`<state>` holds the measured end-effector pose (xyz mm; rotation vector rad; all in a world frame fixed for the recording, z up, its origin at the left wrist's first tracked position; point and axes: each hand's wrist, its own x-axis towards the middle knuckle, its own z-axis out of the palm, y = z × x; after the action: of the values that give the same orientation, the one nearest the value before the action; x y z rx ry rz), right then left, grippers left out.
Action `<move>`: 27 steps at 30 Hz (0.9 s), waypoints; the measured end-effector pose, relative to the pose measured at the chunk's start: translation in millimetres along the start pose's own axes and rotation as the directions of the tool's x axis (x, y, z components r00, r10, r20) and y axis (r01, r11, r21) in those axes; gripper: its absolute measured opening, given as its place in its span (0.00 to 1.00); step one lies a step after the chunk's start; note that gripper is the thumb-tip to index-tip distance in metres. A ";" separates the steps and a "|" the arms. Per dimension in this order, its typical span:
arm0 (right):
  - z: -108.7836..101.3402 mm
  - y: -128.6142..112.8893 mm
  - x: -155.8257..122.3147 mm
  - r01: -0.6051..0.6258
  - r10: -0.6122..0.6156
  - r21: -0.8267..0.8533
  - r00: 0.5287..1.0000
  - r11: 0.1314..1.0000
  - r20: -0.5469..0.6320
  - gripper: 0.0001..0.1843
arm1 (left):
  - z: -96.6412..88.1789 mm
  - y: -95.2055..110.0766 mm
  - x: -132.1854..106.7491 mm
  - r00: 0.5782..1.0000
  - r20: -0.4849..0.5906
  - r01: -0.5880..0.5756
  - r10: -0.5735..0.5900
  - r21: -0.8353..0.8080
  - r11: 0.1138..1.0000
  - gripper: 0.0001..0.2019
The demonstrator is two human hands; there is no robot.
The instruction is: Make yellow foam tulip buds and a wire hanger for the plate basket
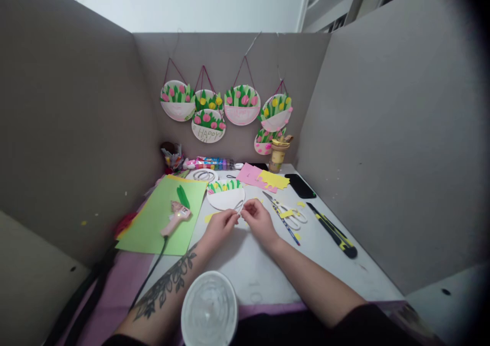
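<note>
My left hand [221, 225] and my right hand [258, 218] meet at the middle of the white table [268, 269], fingers pinched together on a small thin piece [239, 206] that looks like wire or string; I cannot make out what it is. Just beyond my fingertips lies a white paper-plate basket [225, 195] with green leaves and pink and yellow flowers. The pinched piece reaches up to the basket's front edge.
A pink glue gun [176, 217] lies on a green sheet [164, 216] at the left. Scissors [285, 214], a pencil [285, 226], a yellow-black utility knife [334, 232] and a phone [300, 186] lie at the right. Pink and yellow paper [262, 177] sits behind. A white lidded cup [209, 310] stands near me. Finished baskets [225, 108] hang on the partition.
</note>
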<state>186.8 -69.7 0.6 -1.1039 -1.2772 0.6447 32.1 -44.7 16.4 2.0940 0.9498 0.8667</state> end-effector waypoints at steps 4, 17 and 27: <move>-7.1 -0.8 1.5 0.198 -0.198 -0.298 0.980 0.934 0.031 0.11 | -2.4 1.2 0.5 1.000 -0.016 -0.017 0.017 -0.030 0.999 0.14; -11.7 -14.8 -6.3 0.287 -0.259 -0.152 0.949 0.946 0.179 0.14 | -3.3 -0.3 2.0 0.993 -0.097 0.066 -0.070 -0.039 0.997 0.14; 30.9 -61.9 -51.7 -0.120 -0.226 0.239 0.111 0.964 0.968 0.58 | -9.8 -16.5 9.7 0.967 -0.184 0.164 -0.173 -0.067 0.984 0.14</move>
<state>134.0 -130.1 32.6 -0.1864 -2.2908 1.6455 23.5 -25.5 11.8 1.8803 1.1744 1.0027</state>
